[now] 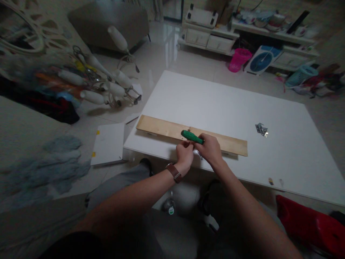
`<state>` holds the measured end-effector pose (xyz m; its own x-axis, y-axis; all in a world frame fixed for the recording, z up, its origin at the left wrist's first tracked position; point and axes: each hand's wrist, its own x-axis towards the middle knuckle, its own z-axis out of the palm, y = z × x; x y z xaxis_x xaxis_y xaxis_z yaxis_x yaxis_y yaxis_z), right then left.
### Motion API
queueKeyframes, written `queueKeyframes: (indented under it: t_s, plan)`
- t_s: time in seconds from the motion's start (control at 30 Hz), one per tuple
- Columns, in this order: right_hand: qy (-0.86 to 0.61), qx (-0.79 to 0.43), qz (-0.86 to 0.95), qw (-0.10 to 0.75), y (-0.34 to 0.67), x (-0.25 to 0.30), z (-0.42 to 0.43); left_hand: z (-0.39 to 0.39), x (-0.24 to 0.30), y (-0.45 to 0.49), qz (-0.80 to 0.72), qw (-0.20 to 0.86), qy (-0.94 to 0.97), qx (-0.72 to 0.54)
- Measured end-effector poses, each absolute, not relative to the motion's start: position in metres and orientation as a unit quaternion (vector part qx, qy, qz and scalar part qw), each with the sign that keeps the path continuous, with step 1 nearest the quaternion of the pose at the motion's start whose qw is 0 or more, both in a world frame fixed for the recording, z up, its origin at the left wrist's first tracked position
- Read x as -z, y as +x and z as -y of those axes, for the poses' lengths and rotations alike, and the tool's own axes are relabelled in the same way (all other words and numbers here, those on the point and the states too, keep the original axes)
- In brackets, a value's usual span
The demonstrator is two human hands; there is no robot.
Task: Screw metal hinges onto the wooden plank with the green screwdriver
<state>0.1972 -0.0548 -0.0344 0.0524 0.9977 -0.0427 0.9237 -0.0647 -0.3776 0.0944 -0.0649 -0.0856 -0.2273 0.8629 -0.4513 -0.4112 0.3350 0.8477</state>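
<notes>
A long pale wooden board lies across the near part of a white panel. My right hand is closed around a screwdriver with a green handle; the handle points up and to the left. Beside it, my left hand has its fingers pinched together at the board's near edge. What the left fingertips hold, if anything, is too small to make out. A brown-strapped watch is on my left wrist. The screwdriver's tip is hidden.
Several small metal plates lie on the panel to the right. A white box stands left of the panel. A red case is at the lower right. On the floor between my legs stands a clear bottle.
</notes>
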Motion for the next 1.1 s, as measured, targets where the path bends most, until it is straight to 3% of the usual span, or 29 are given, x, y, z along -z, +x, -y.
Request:
queueKeyframes:
  t_s: [0.17, 0.43, 0.6, 0.87, 1.1]
  plan:
    - [-0.722, -0.139, 0.676, 0.058, 0.195, 0.032, 0.055, 0.067, 0.083, 0.092, -0.578, 0.580, 0.247, -0.518]
    - [-0.696, -0.137, 0.699, 0.089, 0.196, 0.032, 0.057, 0.067, 0.081, 0.093, -0.560, 0.594, 0.220, -0.534]
    - [-0.726, -0.135, 0.672, 0.049, 0.195, 0.031, 0.056, 0.066, 0.087, 0.093, -0.569, 0.585, 0.232, -0.530]
    - [-0.706, -0.133, 0.691, 0.076, 0.195, 0.033, 0.057, 0.068, 0.084, 0.091, -0.571, 0.580, 0.259, -0.521]
    - [-0.726, -0.145, 0.671, 0.038, 0.197, 0.031, 0.055, 0.065, 0.090, 0.093, -0.562, 0.586, 0.260, -0.523]
